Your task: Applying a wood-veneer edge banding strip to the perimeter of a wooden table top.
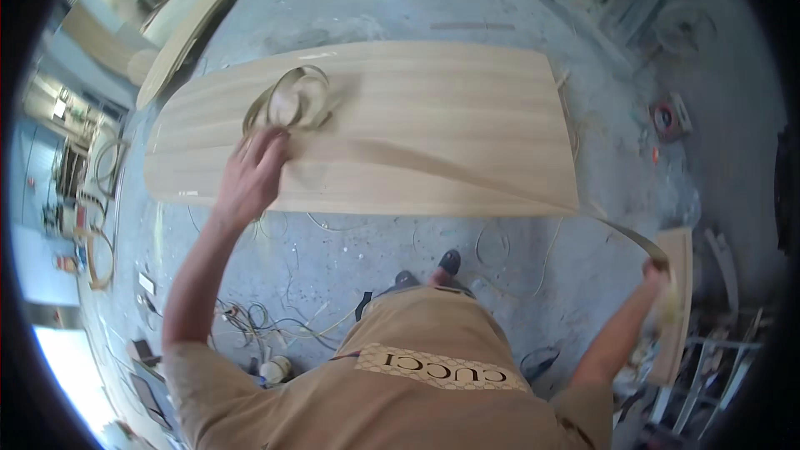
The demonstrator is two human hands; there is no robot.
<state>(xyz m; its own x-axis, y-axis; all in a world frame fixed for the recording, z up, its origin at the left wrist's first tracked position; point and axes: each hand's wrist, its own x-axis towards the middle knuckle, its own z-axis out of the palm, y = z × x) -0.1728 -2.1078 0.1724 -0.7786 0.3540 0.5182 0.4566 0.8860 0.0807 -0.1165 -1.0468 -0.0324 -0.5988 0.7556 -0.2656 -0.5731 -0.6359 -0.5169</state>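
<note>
1. In the upper left of the frame, the person's left hand [252,173] pinches the lower edge of a loose tan coil [253,113] above a pale wooden board [433,100].
2. At the right of the frame, the right hand [656,271] grips a long, thin strip [621,231]; blur hides the exact finger placement.
3. The strip slants from mid-board past its right end to that hand.
4. Tangled cables [250,317] lie lower left on the grey floor [392,21].
</note>
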